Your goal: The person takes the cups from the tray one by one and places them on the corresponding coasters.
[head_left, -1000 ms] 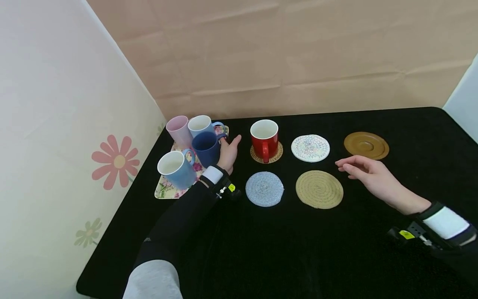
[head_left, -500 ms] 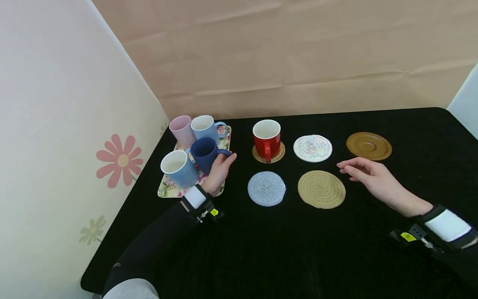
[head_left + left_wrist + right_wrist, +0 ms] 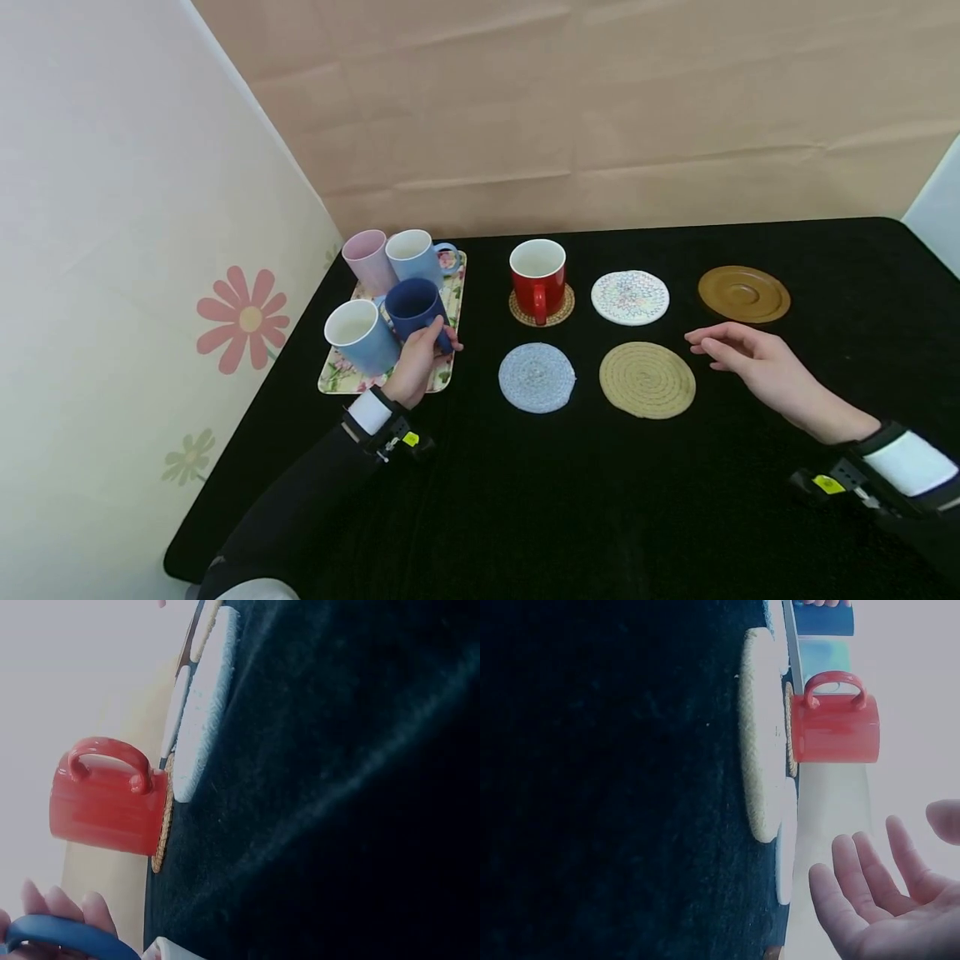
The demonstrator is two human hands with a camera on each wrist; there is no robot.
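My left hand (image 3: 415,363) grips the handle of a dark blue mug (image 3: 412,308) that stands upright over the floral tray (image 3: 455,293). In the left wrist view, fingers curl round the blue handle (image 3: 67,934). Beside it on the tray are a light blue mug (image 3: 363,343), another light blue mug (image 3: 415,260) behind and a pink mug (image 3: 369,262). My right hand (image 3: 757,362) holds nothing, its fingers loosely bent, above the table to the right of the straw-coloured coaster (image 3: 647,381). The right wrist view shows those fingers spread apart.
A red mug (image 3: 537,283) stands on a small woven coaster (image 3: 567,305). Around it lie a pale blue coaster (image 3: 536,378), a white patterned coaster (image 3: 630,297) and a brown saucer (image 3: 744,294). A wall with a flower print (image 3: 243,320) borders the black table on the left.
My left hand has swung toward me and left, turning the dark blue mug so its handle now points to the front right instead of the back right. The right hand has hardly moved.
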